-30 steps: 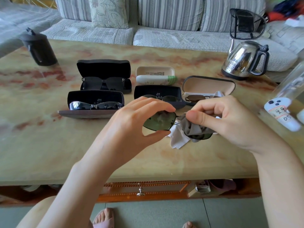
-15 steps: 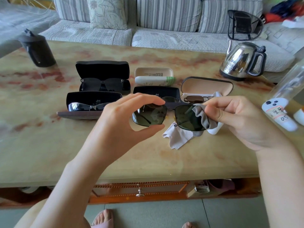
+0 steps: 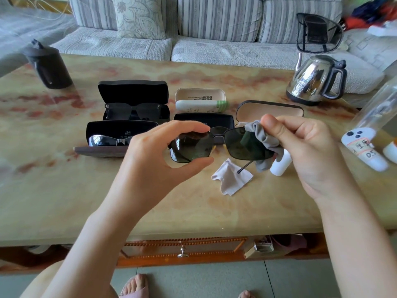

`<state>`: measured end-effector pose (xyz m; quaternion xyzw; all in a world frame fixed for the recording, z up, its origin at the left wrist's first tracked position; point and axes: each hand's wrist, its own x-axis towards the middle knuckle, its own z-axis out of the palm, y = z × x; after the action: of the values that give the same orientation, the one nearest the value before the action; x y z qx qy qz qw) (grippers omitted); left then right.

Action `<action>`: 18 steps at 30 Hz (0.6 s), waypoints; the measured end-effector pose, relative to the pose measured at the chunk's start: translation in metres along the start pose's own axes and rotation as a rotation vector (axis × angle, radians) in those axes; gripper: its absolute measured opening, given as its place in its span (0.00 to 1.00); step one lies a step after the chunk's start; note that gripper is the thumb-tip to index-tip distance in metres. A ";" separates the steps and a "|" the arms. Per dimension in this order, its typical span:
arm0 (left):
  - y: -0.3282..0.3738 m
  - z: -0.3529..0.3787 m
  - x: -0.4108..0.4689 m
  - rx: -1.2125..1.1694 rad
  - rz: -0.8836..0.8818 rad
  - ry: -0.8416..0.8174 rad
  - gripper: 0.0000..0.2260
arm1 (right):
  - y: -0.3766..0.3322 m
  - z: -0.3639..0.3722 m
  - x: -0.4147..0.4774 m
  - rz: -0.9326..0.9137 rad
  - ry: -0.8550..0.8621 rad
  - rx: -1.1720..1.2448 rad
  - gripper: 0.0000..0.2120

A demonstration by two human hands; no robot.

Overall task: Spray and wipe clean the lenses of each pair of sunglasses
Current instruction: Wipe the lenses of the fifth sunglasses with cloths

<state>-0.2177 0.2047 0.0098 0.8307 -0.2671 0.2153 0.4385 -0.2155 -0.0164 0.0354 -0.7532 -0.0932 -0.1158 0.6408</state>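
Sunglasses (image 3: 197,147) aloft just in front of tan case (image 3: 268,110): left hand (image 3: 154,155) pinching one lens rim, right hand (image 3: 305,151) pinching grey cloth (image 3: 264,143) against other lens. Wiping step; next, likely cloth to opposite lens.

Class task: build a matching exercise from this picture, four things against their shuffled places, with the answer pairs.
1 grey cloth
2 kettle
3 white cloth
4 green-lensed sunglasses

A lying flat on the table
B gripped by the left hand
C standing near the table's far right corner
D pinched in the right hand

Pairs: 1-D, 2-C, 3-A, 4-B
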 end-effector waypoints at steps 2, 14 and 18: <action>0.000 0.001 -0.001 0.053 0.035 -0.009 0.19 | -0.001 0.000 0.000 0.012 -0.027 -0.038 0.15; 0.002 0.010 -0.003 0.219 0.172 -0.057 0.16 | -0.007 0.012 -0.003 0.025 -0.298 -0.317 0.13; 0.001 0.008 -0.001 0.218 0.166 -0.011 0.16 | -0.009 0.016 -0.001 -0.052 -0.231 -0.322 0.12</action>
<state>-0.2186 0.1980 0.0059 0.8497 -0.3122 0.2739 0.3248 -0.2185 0.0009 0.0411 -0.8515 -0.1656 -0.0586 0.4941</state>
